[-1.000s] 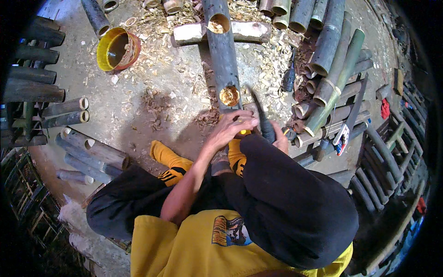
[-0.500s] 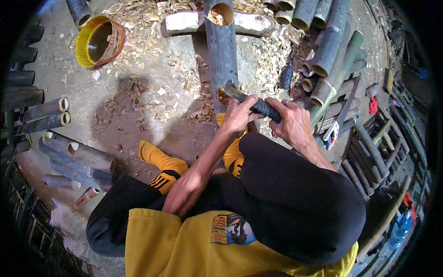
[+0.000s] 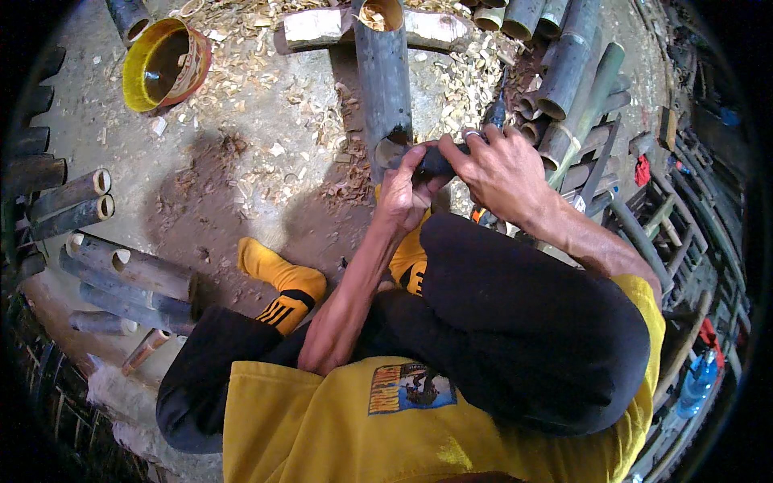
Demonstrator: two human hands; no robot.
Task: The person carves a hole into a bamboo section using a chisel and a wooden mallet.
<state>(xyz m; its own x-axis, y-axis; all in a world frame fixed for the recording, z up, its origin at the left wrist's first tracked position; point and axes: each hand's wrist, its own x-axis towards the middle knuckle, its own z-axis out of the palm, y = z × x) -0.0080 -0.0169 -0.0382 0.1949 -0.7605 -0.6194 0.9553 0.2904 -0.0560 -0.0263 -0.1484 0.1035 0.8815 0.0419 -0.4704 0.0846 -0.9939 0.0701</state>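
A dark bamboo tube [image 3: 385,80] lies pointing away from me, its near end by my yellow-socked foot. A notch is cut into its top near that end, with a dark mark beside it. My left hand [image 3: 404,191] is closed at the front of a knife's black wrapped handle [image 3: 436,163], thumb pointing toward the notch. Over the handle's rear part, my right hand [image 3: 501,169] is closed with its fingers curled. The blade is mostly hidden at the notch, and I cannot tell its edge from the cut bamboo.
A pale wooden block [image 3: 314,29] lies under the tube's far part. Shavings cover the floor. At the upper left stands a yellow bucket [image 3: 146,80]. Cut bamboo pieces [image 3: 141,266] lie at left, more bamboo tubes [image 3: 568,72] at right. A blue bottle [image 3: 697,385] is at lower right.
My right hand has risen and swung forward, its forearm now showing more. The knife handle has turned and the blade, plain before, is mostly hidden. The view has shifted slightly.
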